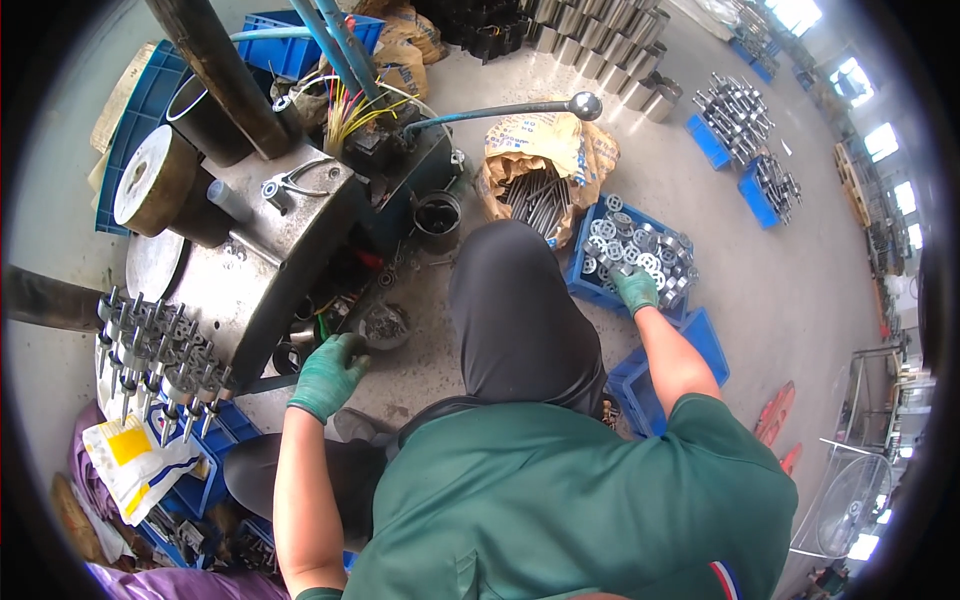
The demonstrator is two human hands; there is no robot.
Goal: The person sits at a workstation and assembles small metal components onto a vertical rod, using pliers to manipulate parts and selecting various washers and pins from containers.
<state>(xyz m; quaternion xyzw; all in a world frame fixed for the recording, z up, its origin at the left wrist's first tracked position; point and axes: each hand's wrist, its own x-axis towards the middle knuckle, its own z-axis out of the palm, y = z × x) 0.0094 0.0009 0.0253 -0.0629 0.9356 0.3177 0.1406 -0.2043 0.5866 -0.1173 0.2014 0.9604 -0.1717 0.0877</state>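
My right hand (637,290), in a green glove, reaches into a blue crate (583,290) of round, spoked metal parts (640,245). Its fingers close on a grey metal part (622,270) at the near side of the pile; the fingertips are partly hidden. My left hand (330,378), gloved in green too, hovers by the front edge of a metal workbench (225,300). Its fingers are loosely bent and apart, with nothing visible in them. On the bench, left of that hand, stand several metal assemblies with upright shafts (165,350).
A lever with a ball knob (585,106) juts from the bench's press. Beyond my knee stands a paper sack (540,150) of metal rods. Another blue crate (640,395) sits by my right leg. Stacked metal cylinders (600,45) stand farther back; a small bowl (384,325) lies below the bench.
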